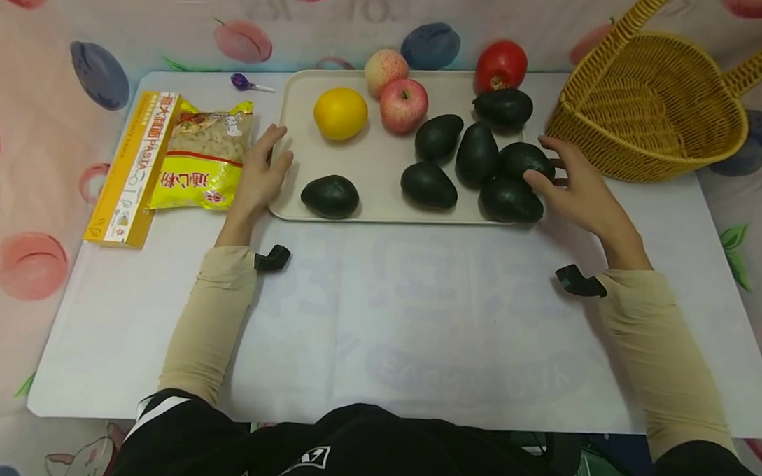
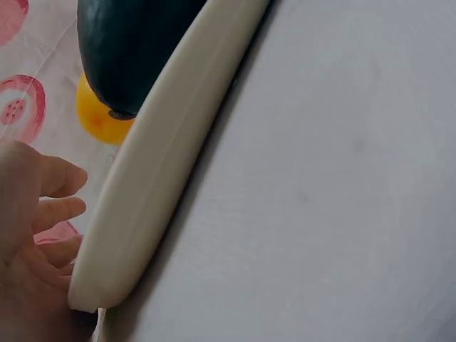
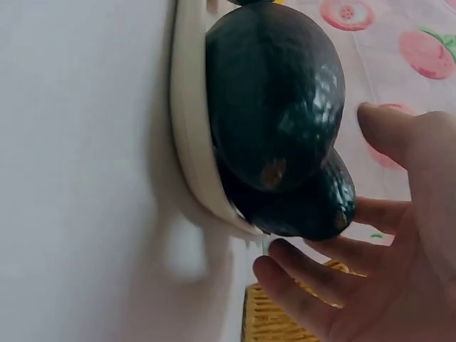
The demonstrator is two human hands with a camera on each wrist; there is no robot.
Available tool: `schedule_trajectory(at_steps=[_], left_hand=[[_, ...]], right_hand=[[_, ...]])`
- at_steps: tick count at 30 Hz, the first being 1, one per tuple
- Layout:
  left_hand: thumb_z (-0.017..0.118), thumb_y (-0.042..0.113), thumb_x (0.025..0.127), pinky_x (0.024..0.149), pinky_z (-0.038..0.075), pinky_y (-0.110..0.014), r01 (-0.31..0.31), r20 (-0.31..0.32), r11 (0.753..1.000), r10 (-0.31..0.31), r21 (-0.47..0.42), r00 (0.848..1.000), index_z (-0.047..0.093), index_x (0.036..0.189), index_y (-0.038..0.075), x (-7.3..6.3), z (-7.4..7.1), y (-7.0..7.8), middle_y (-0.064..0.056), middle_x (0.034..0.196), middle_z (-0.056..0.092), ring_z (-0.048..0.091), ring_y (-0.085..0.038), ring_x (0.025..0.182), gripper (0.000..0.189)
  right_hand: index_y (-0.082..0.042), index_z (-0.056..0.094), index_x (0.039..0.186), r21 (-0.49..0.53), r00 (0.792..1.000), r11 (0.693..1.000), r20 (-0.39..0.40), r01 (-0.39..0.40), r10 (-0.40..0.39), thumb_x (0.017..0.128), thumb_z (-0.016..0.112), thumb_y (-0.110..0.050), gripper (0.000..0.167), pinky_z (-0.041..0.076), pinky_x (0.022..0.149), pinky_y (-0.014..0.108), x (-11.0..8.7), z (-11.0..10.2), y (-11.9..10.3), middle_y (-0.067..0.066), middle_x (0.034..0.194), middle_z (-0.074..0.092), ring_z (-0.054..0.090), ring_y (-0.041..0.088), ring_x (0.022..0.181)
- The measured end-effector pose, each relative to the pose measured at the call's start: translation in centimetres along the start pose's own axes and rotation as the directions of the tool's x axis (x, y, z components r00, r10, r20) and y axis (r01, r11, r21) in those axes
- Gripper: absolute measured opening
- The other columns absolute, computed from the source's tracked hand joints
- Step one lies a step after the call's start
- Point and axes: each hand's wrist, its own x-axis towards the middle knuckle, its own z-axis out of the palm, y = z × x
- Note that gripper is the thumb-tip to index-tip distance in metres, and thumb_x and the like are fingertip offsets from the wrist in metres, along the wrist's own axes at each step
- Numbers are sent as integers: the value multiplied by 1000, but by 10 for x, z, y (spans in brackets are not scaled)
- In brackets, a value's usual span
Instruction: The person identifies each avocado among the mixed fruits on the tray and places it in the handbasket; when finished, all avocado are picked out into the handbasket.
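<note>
The fingers of the right hand [image 1: 574, 192] are spread and grasp nothing, thumb apart from the others, around the right end of a beige tray [image 1: 371, 164]; the right wrist view shows a gap between the thumb and the nearest avocado [image 3: 274, 92], while whether the other fingertips touch the avocado behind it I cannot tell. The fingers of the left hand [image 1: 264, 167] are loosely bent and released, beside the tray's left end, with the thumb and a fingertip at the rim; how firmly they press there I cannot tell. On the tray lie seven dark green avocados: six gathered in its right half, several touching one another, and one alone near the front edge toward the left. Behind that lone one sits a yellow fruit [image 1: 340, 114], with a red apple [image 1: 404, 106] to its right, a peach [image 1: 386, 71] just beyond the apple, and a red tomato [image 1: 500, 66] at the far right edge. Left of the tray, a yellow bag of pasta [image 1: 201, 158] rests against a yellow pasta box [image 1: 131, 170], and a purple lollipop [image 1: 241, 82] lies farther back. A woven basket [image 1: 650, 114] stands to the right. All this is on a white table [image 1: 416, 323], before a fruit-printed cloth [image 1: 338, 26].
</note>
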Motion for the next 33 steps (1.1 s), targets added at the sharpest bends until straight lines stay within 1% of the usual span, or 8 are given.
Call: schedule_trajectory(at_steps=[5, 10, 13, 16, 20, 25, 29, 33], left_hand=[[39, 11, 97, 120, 12, -22, 0, 11, 999, -1, 38, 1000, 36, 146, 24, -3, 0, -4, 12, 158, 14, 12, -4, 146, 51], [37, 7, 95, 121, 13, -27, -8, 28, 998, 6, 60, 1000, 38, 145, 24, -6, 0, -6, 14, 159, 11, 11, -8, 147, 53], [39, 9, 95, 121, 13, -29, -3, 36, 999, 1, 48, 999, 39, 145, 24, -7, 0, -7, 14, 159, 10, 10, -9, 147, 52], [40, 11, 96, 121, 11, -28, 9, 41, 999, -10, 38, 999, 38, 145, 25, -8, 1, -8, 16, 158, 10, 9, -7, 147, 51], [39, 12, 97, 121, 9, -26, 19, 39, 999, -20, 30, 999, 37, 145, 26, -7, 1, -6, 19, 158, 9, 8, -5, 147, 50], [41, 18, 98, 121, 9, -25, 18, 32, 999, -19, 37, 999, 37, 146, 25, -6, 1, -5, 20, 157, 10, 9, -4, 146, 48], [43, 26, 98, 121, 10, -25, 7, 32, 999, -9, 40, 999, 37, 145, 24, -6, 1, -4, 22, 156, 13, 11, -2, 145, 48], [45, 27, 97, 121, 12, -27, -9, 38, 997, 6, 72, 999, 38, 145, 24, -5, 2, -5, 21, 155, 20, 15, -3, 145, 48]], right_hand=[[-26, 24, 150, -5, 997, 997, 20, -80, 81, 88, 59, -47, 75, 36, 101, 63, 8, 4, -3, 6, 156, 24, 32, 43, 136], [-22, 32, 147, 7, 997, 997, -13, -76, 77, 89, 58, -44, 68, 36, 102, 62, 11, 6, -3, 11, 152, 34, 40, 46, 129], [-19, 37, 145, 19, 997, 998, -43, -57, 57, 89, 59, -41, 63, 39, 101, 57, 10, 7, -2, 12, 148, 40, 45, 43, 125], [-19, 41, 143, 17, 996, 999, -74, -49, 50, 89, 61, -39, 60, 45, 96, 40, 8, 6, -2, 11, 145, 44, 50, 39, 120], [-23, 44, 141, 16, 993, 999, -108, -45, 47, 89, 61, -38, 57, 43, 85, 24, 5, 4, -2, 8, 144, 46, 52, 37, 119], [-27, 44, 141, 21, 989, 999, -138, -45, 47, 89, 61, -38, 56, 41, 86, 24, 4, 0, -4, 5, 145, 46, 51, 38, 122], [-27, 45, 140, 41, 985, 999, -172, -27, 34, 88, 63, -34, 55, 38, 82, 19, 3, -5, -5, 6, 143, 47, 52, 38, 119], [-26, 46, 139, 73, 978, 997, -207, -15, 29, 88, 64, -29, 54, 39, 82, 15, 1, -10, -4, 5, 140, 50, 54, 30, 117]])
